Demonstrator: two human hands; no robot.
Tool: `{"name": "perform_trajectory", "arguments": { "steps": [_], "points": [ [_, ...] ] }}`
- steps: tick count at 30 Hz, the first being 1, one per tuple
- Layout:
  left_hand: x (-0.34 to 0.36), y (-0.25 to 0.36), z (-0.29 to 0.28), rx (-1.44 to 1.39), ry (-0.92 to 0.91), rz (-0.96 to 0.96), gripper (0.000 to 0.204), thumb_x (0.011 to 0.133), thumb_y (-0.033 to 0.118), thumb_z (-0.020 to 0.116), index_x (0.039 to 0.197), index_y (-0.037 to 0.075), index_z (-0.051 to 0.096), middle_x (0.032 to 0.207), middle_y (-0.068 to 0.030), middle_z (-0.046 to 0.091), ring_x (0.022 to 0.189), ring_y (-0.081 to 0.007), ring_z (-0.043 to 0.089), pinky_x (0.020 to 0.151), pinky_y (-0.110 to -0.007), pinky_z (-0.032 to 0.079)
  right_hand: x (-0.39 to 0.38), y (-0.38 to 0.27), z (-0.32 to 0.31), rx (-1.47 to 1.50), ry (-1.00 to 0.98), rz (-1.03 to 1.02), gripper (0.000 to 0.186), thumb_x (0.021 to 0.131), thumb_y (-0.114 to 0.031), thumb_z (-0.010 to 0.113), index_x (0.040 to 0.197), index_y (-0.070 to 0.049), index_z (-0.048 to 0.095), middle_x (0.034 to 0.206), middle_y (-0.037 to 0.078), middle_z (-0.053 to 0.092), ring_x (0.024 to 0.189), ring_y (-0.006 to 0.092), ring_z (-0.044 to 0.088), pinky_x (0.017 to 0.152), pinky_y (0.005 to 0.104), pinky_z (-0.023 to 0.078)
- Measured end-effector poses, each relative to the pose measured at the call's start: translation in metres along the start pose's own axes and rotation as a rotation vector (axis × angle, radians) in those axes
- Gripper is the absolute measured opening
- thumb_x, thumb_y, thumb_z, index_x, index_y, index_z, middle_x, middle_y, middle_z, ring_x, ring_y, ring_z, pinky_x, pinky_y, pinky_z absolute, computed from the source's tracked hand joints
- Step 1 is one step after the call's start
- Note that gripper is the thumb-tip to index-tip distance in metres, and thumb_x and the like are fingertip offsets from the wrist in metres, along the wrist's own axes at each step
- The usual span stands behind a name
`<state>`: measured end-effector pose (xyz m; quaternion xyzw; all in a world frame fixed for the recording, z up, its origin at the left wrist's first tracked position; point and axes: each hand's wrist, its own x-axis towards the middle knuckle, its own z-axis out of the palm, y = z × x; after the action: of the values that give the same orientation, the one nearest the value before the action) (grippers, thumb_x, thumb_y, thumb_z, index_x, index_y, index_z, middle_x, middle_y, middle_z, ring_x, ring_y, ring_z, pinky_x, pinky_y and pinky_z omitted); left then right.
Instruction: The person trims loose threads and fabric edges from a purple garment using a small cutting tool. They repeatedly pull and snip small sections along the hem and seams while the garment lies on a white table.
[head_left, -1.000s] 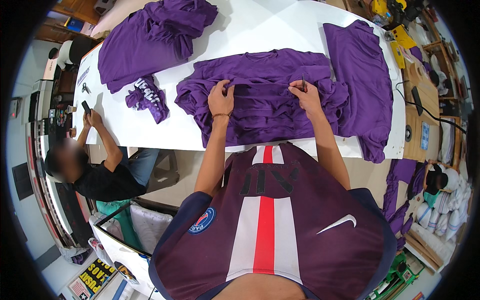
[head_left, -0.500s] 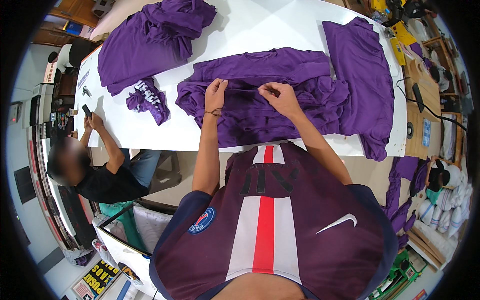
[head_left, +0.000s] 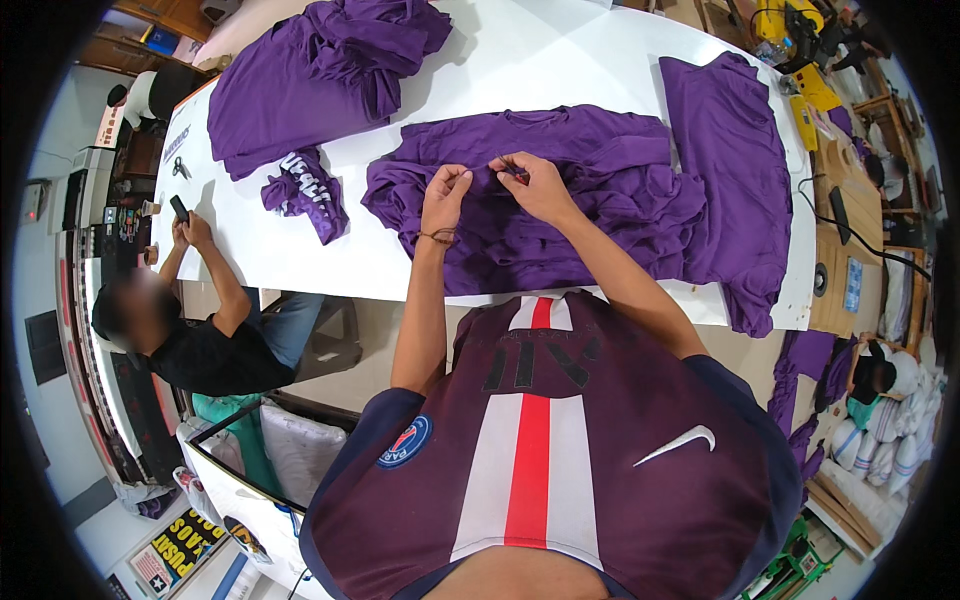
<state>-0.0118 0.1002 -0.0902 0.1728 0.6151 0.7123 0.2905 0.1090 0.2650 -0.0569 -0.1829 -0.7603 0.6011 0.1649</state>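
A crumpled purple T-shirt [head_left: 560,235] lies spread on the white table [head_left: 250,258] in front of me, its neckline toward the far side. Over its left part my left hand [head_left: 445,198] is closed in a pinch, with thumb and forefinger together; anything between them is too small to see. A short gap to the right, my right hand [head_left: 535,188] is curled around a small dark object that I cannot make out. Both hands are above the cloth, fingertips pointing toward each other.
A big purple shirt pile [head_left: 310,95] and a bunched purple garment with white print [head_left: 308,195] lie left. Another purple shirt [head_left: 735,175] covers the table's right end. Scissors [head_left: 180,168] lie far left, near a seated person [head_left: 200,340] holding a phone [head_left: 179,208].
My right hand has moved left and slightly away from me, closing the gap to my left hand. The left hand keeps its pinch. The whole view has shifted slightly.
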Motion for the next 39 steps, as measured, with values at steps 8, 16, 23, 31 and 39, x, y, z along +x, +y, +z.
{"name": "perform_trajectory", "arguments": {
  "steps": [8,16,23,31,39],
  "points": [
    [-0.004,-0.002,0.005,0.015,-0.05,-0.023,0.008,0.102,0.009,0.067,0.109,0.005,0.066,0.092,0.0058,0.063,0.083,-0.0019,0.053,0.074,-0.019,0.041,-0.006,0.008,0.001,-0.056,0.004,-0.033,0.035,0.084,-0.024,0.085,0.111,-0.003,0.075,0.098,0.01,0.076,0.08,0.0176,0.067,0.076,0.0323,0.053],
    [-0.012,0.004,0.002,0.205,-0.113,0.06,0.013,0.099,0.005,0.068,0.11,0.002,0.075,0.103,-0.0006,0.074,0.093,-0.0073,0.064,0.084,-0.022,0.049,-0.009,0.001,0.002,-0.155,0.006,0.022,0.021,0.09,-0.018,0.08,0.098,0.0,0.072,0.077,0.004,0.065,0.069,0.0108,0.052,0.065,0.0298,0.045],
    [-0.02,0.017,0.015,0.572,-0.125,0.326,0.012,0.09,0.005,0.075,0.102,0.001,0.079,0.097,-0.006,0.078,0.088,-0.0098,0.069,0.082,-0.025,0.053,-0.014,0.008,0.003,-0.069,-0.072,0.052,0.019,0.1,-0.017,0.067,0.094,0.001,0.065,0.074,0.001,0.052,0.068,0.0115,0.043,0.064,0.0316,0.042],
    [-0.021,0.008,0.025,0.561,0.159,0.262,0.012,0.09,0.009,0.079,0.094,-0.001,0.075,0.078,-0.0044,0.073,0.071,-0.0067,0.064,0.068,-0.024,0.051,-0.022,-0.007,-0.002,0.216,-0.181,0.237,0.03,0.106,-0.029,0.06,0.091,-0.004,0.063,0.071,-0.001,0.051,0.061,0.0073,0.042,0.057,0.0286,0.037],
    [-0.014,-0.003,0.013,0.496,0.274,0.221,0.022,0.097,0.019,0.076,0.094,-0.002,0.07,0.074,0.0012,0.066,0.068,-0.0031,0.056,0.062,-0.022,0.044,-0.028,-0.001,-0.004,0.051,-0.143,0.313,0.048,0.105,-0.046,0.055,0.09,-0.002,0.066,0.063,0.002,0.053,0.058,0.0097,0.048,0.057,0.0295,0.039]
  ]
}}
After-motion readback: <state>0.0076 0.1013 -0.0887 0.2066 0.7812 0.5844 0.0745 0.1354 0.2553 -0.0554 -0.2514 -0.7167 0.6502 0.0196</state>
